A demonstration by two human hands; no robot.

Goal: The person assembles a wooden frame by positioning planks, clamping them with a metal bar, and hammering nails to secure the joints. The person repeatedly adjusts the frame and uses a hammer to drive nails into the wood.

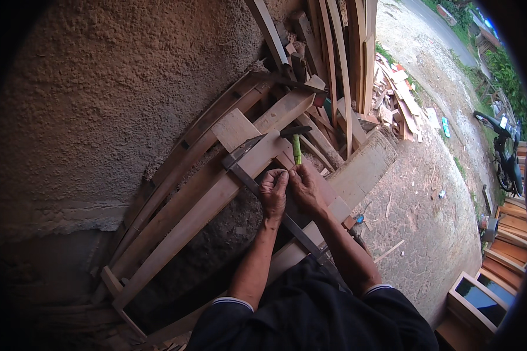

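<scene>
My right hand (305,188) is closed round the handle of a hammer (297,151); its grip is bright green and its dark head points away from me. Close beside it, my left hand (273,192) has thumb and fingers pinched together, and whatever they hold is too small to make out. Both hands are above a pale wooden frame (181,235) with long side rails. A dark metal bar clamp (299,235) crosses the frame under my forearms, its far jaw by a square wood block (236,132).
A rough wall (129,88) rises at the left. Upright planks (357,52) and a wide board (360,169) are beyond the frame. Wood scraps (399,96) lie heaped on the ground to the right. A motorcycle (505,153) and stacked wooden frames (477,301) stand at the far right.
</scene>
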